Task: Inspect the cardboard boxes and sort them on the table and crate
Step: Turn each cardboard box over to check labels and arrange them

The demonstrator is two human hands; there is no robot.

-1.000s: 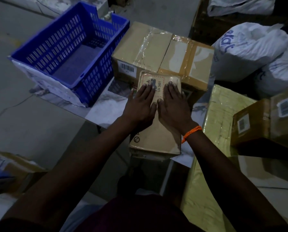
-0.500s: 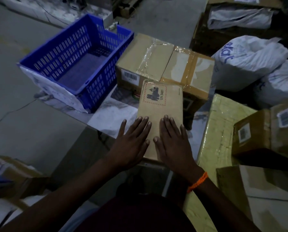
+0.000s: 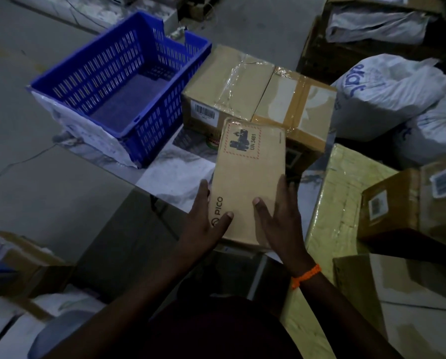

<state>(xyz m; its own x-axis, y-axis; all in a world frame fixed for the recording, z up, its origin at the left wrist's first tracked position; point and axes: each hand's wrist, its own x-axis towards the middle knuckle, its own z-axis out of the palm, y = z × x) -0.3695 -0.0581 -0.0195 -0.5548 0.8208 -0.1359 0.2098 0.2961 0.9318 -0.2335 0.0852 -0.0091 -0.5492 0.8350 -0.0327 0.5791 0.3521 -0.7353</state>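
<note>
The narrow box (image 3: 250, 174) is at the near edge of the table (image 3: 175, 174), its far end near two taped boxes (image 3: 227, 81). Its near end is held by the left hand (image 3: 203, 224) and right hand (image 3: 281, 224), thumbs laid on top and fingers (image 3: 284, 185) wrapped down the sides. It should be lifted level and turned slowly, so every face is checked before the blue crate (image 3: 123, 81) at far left is considered.

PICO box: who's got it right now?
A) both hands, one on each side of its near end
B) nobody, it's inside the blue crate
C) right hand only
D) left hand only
A: the left hand and the right hand each hold a side of the PICO box at its near end, thumbs on top, outside the blue crate.
</note>
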